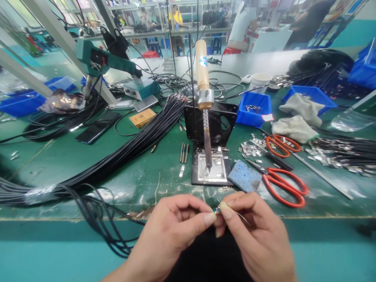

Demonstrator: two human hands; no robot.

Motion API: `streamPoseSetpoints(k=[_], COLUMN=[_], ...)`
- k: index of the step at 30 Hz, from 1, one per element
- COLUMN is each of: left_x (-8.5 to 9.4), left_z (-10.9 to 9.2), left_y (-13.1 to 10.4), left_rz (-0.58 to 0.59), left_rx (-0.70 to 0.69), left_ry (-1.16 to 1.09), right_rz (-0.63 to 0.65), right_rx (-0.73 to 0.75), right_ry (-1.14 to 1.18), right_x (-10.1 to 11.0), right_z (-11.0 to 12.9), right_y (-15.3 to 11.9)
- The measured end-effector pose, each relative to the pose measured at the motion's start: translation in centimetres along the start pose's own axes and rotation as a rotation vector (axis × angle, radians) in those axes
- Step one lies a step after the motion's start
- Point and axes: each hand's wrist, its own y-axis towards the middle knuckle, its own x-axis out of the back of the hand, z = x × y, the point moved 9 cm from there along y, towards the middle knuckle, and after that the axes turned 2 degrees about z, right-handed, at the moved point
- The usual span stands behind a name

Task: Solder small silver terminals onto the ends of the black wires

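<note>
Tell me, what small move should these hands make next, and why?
Probably lift the tiny coloured wire ends toward the soldering iron. The left hand and right hand pinch in on them from both sides, a thin pale wire, perhaps solder, shows at the right hand, and the iron points tip-down just ahead, over a metal tray.

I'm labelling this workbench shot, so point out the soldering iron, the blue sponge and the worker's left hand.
Soldering iron [202, 80]: head view, on its wooden handle.
Blue sponge [243, 176]: head view, middle of its top face.
Left hand [179, 225]: head view, middle of the hand.
</note>
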Motion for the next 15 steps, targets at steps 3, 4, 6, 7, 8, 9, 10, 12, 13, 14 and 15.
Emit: streamPoseSetpoints(k=[3, 4, 6, 7, 8, 9, 10, 12, 13, 14, 15], left_x=[0.09, 0.07, -0.04, -0.12, -0.22, -0.32, -0.41, -0.47, -0.46, -0.41, -0.35], left_z=[-0.06, -0.11, -0.28, -0.37, -0.46, -0.52, -0.54, -0.39, -0.31, -0.24, -0.21], left_y=[0.15, 0.19, 0.27, 0.3, 0.35, 0.4, 0.45, 0.58, 0.64, 0.71, 0.77], left_rz=[0.0, 0.001, 0.004, 0.006, 0.01, 0.016, 0.024, 0.035, 0.04, 0.042, 0.042], left_rx=[-0.006, -0.007, -0.011, -0.014, -0.016, -0.015, -0.01, 0.014, 0.026, 0.033, 0.037], left_ry=[0.028, 0.036, 0.038, 0.034, 0.024, 0.011, -0.003, -0.026, -0.03, -0.032, -0.032], right_rz=[-0.005, -0.007, -0.001, -0.001, -0.002, -0.003, -0.007, -0.01, -0.009, -0.009, -0.01], right_rx=[-0.003, -0.003, -0.005, -0.004, 0.0, 0.001, 0.005, 0.005, 0.005, 0.004, 0.005], right_ry=[0.008, 0.01, 0.009, 0.007, 0.005, 0.003, 0.0, -0.008, -0.013, -0.018, -0.02], right_x=[0.05, 0.07, 0.01, -0.01, -0.03, -0.06, -0.07, -0.13, -0.17, -0.19, -0.19], right_z=[0.13, 0.16, 0.2, 0.23, 0.29, 0.34, 0.41, 0.49, 0.53, 0.56, 0.59], right_y=[0.13, 0.16, 0.2, 0.22, 0.24, 0.27, 0.3, 0.39, 0.45, 0.52, 0.59])
